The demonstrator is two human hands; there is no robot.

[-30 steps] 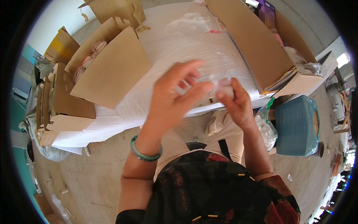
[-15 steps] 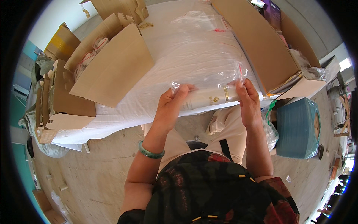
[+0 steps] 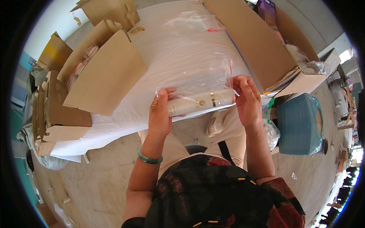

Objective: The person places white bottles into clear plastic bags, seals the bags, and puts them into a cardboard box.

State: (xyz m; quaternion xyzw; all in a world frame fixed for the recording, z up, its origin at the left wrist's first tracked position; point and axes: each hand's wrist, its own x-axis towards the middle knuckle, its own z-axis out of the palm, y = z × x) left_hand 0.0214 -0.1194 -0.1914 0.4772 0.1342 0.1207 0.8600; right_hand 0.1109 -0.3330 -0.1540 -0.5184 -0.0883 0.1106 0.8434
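A white cylindrical bottle (image 3: 188, 106) with a gold band and emblem lies inside a clear zip bag (image 3: 190, 79) edged with a red strip. I hold both just over the near edge of the cloth-covered table. My left hand (image 3: 159, 116) is closed round the bottle's left end through the plastic, thumb on top and fingertips showing beneath. At the red-edged side, my right hand (image 3: 249, 102) has its thumb and fingers pinched together on the bag, beside the bottle's right end. The bottle tilts slightly, its right end higher.
More clear bags (image 3: 190, 22) lie farther back on the white cloth (image 3: 152, 72). An open carton (image 3: 106, 72) with red-edged bags stands left; a long carton (image 3: 254, 45) stands right. A blue-wrapped bundle (image 3: 298, 125) sits on the floor at right.
The bottle's emblem and gold band have shifted left. My left hand has moved left and down, now round the bottle's end. My right hand has turned and pinches the bag's red-edged side.
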